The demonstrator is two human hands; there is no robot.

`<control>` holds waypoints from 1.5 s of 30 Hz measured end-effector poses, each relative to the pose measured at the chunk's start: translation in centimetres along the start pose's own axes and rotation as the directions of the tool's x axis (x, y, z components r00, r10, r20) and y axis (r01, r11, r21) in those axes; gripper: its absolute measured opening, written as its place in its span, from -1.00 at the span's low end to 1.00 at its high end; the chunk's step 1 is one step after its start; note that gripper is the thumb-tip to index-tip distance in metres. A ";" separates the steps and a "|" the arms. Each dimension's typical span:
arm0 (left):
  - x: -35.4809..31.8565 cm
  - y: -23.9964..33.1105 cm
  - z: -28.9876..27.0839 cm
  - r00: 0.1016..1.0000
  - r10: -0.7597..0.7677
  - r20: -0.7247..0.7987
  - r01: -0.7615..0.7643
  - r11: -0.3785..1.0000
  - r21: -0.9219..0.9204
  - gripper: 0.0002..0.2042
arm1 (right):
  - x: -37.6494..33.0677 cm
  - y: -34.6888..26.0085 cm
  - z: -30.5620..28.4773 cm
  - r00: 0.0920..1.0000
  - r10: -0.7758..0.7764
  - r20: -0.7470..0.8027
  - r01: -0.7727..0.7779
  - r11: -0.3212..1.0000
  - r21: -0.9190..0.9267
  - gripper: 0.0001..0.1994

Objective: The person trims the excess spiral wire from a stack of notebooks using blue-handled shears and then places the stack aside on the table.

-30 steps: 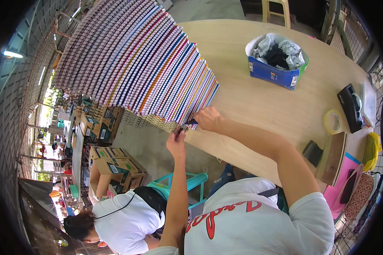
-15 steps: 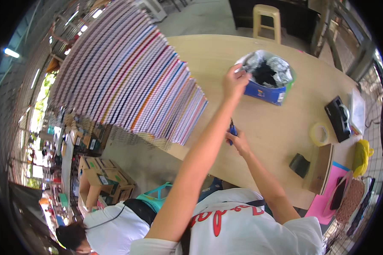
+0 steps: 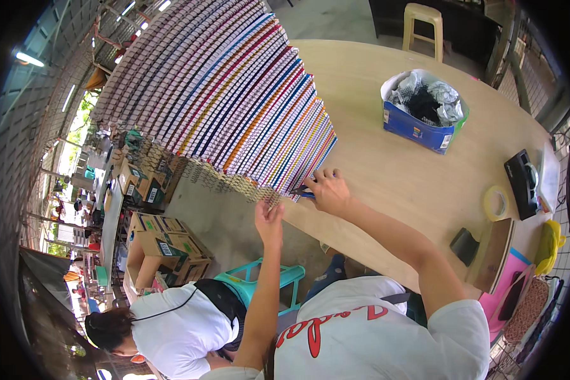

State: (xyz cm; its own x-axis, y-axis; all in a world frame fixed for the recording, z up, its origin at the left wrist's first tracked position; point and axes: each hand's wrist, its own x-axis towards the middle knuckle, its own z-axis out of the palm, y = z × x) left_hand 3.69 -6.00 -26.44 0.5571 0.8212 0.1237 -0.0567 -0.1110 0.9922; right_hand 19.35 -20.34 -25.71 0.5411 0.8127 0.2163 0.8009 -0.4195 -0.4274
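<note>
A tall stack of wire-bound notebooks (image 3: 234, 107), with multicoloured edges, stands on the left of the table. Its near end shows rows of beige wire loops (image 3: 237, 180). My right hand (image 3: 330, 192) grips small pliers (image 3: 302, 192) with blue handles, their jaws against the near lower corner of the stack. Just below that corner, my left hand (image 3: 270, 223) has its fingertips closed together at the lowest wire loops; what is pinched between them is too small to make out.
On the wooden table (image 3: 367, 183) stands a blue box (image 3: 418, 130) holding crumpled silvery plastic and dark bits. Yellowish tape (image 3: 495, 202), a black case (image 3: 521, 180) and a wooden block (image 3: 493, 253) lie to the right. At left, a person (image 3: 177, 323) sits near a teal stool (image 3: 259, 282) and cardboard boxes (image 3: 168, 247).
My left hand has come back from beside the blue box to the stack's lower corner. My right hand has carried the pliers left to the same corner. The view has shifted.
</note>
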 end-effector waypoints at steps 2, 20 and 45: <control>1.5 0.0 -0.1 0.985 -0.040 0.169 0.041 0.999 -0.003 -0.66 | 0.8 -0.4 0.4 1.000 -0.024 -0.020 0.023 0.999 -0.032 -0.59; 2.5 -0.2 -0.4 0.974 0.119 0.193 -0.164 0.959 0.232 -0.84 | 3.1 -1.2 0.7 0.991 -0.137 0.006 0.134 0.961 -0.244 -0.78; 2.3 1.1 -1.6 0.974 0.157 0.162 -0.209 0.897 0.389 -0.83 | 0.8 -2.9 -1.3 0.999 -0.021 -0.044 0.016 0.994 -0.108 -0.60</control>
State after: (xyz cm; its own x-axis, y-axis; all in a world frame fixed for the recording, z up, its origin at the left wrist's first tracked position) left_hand 3.56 -3.37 -25.09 0.6681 0.6920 0.2736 0.1547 -0.4888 0.8585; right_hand 17.83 -18.98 -23.16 0.5348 0.8029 0.2632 0.8325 -0.4475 -0.3265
